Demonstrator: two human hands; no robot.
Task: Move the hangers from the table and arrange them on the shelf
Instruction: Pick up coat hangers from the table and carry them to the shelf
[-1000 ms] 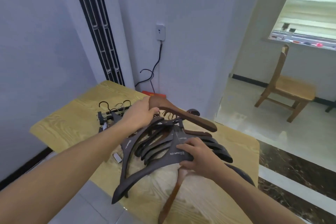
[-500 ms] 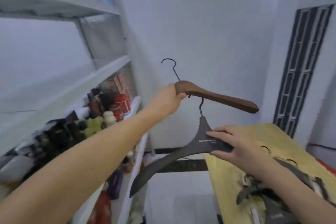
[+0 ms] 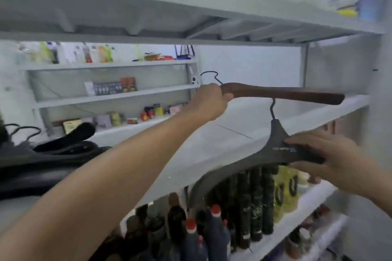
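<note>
1. Nearest, the right hand (image 3: 331,161) is pinching the dark hanger (image 3: 263,159) at its neck, thumb under and fingers lying over the printed face; its near arm is sloping down and left toward the camera.
2. Just beyond, that hanger's hook is looping over the brown hanger (image 3: 284,93), so the two are linked.
3. Farther on, the left hand (image 3: 209,103) is curling round the brown hanger's left end, its long axis running level and rightward, parallel to the shelf (image 3: 233,131) edge.
4. Judging by this, the bare shelf board lies directly behind and below both hangers, with earlier black hangers (image 3: 63,150) piled at far left.
</note>
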